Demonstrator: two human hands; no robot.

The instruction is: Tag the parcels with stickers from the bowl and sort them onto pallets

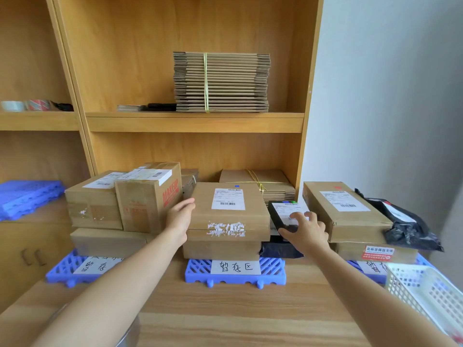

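A flat cardboard parcel point(226, 211) with a white label and a small blue sticker lies on top of another box on the middle blue pallet point(235, 274). My left hand point(179, 219) rests flat against its left side. My right hand point(304, 232) grips a small black parcel point(281, 214) with a white label, tilted against the cardboard parcel's right side. Only the metal rim of the bowl point(130, 334) shows at the bottom, under my left forearm.
The left pallet point(67, 271) carries several brown boxes, one printed MAKEUP point(147, 196). The right pallet point(373, 274) holds two boxes and a black bag point(406, 226). A white basket point(426, 294) stands at the right edge. Shelves behind hold bundled flat cartons point(221, 82).
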